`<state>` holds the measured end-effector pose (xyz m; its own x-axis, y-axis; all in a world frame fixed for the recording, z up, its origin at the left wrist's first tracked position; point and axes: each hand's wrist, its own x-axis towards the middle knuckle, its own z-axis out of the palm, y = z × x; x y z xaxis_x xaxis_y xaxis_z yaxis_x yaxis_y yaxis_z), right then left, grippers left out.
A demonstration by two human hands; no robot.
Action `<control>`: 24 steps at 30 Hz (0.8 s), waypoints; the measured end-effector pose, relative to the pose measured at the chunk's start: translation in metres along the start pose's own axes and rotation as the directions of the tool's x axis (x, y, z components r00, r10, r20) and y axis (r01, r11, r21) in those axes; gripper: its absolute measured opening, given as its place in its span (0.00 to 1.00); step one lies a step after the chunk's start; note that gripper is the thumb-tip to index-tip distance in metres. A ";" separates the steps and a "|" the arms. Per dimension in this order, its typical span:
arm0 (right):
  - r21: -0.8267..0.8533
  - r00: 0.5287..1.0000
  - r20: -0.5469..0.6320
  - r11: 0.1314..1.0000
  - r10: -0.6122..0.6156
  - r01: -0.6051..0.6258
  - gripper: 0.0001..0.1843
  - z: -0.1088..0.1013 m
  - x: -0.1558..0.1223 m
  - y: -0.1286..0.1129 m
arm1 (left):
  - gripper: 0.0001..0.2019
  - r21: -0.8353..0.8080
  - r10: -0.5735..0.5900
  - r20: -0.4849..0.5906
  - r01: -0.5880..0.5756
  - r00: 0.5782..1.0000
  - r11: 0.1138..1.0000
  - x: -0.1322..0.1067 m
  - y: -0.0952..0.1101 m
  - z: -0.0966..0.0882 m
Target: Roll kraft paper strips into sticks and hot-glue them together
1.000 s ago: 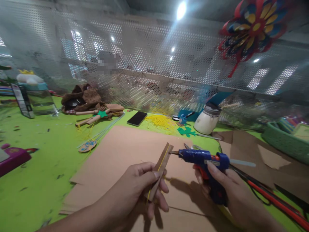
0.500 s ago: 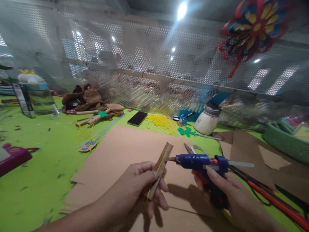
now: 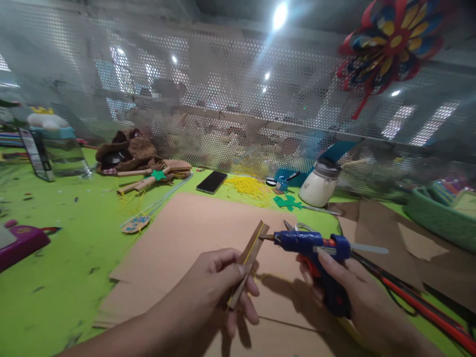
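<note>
My left hand (image 3: pixel 219 285) is closed around the lower end of a narrow brown cardboard strip (image 3: pixel 252 248) with a thin yellow line along it, held tilted up to the right. My right hand (image 3: pixel 349 292) grips a blue and orange hot glue gun (image 3: pixel 312 243) by its handle, a clear glue stick poking out at the back. The gun's nozzle touches the top end of the strip. Both are held above a large brown cardboard sheet (image 3: pixel 186 233) lying on the green table.
Scissors (image 3: pixel 297 227) lie behind the gun. A black phone (image 3: pixel 211 182), yellow shreds (image 3: pixel 249 188), a white jar (image 3: pixel 319 184) and green cut-outs sit further back. A green basket (image 3: pixel 439 213) is at right, a purple case (image 3: pixel 18 243) at left, and red and black cables (image 3: pixel 416 302) run right.
The glue gun's nozzle slid down the strip and then returned to its top end. My left hand has held the strip nearly still.
</note>
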<state>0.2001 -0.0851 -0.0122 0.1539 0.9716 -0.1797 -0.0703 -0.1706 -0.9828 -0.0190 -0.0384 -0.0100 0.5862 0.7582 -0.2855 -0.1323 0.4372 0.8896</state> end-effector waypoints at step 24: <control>-0.148 0.999 0.027 0.989 -0.021 0.025 0.24 0.002 -0.001 -0.001 | 0.08 -0.064 -0.031 0.064 0.035 0.997 0.997 0.000 0.008 -0.002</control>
<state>0.1985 -0.0855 -0.0107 0.1283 0.9791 -0.1579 0.0801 -0.1689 -0.9824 -0.0220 -0.0340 -0.0041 0.6403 0.7115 -0.2894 -0.1620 0.4935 0.8545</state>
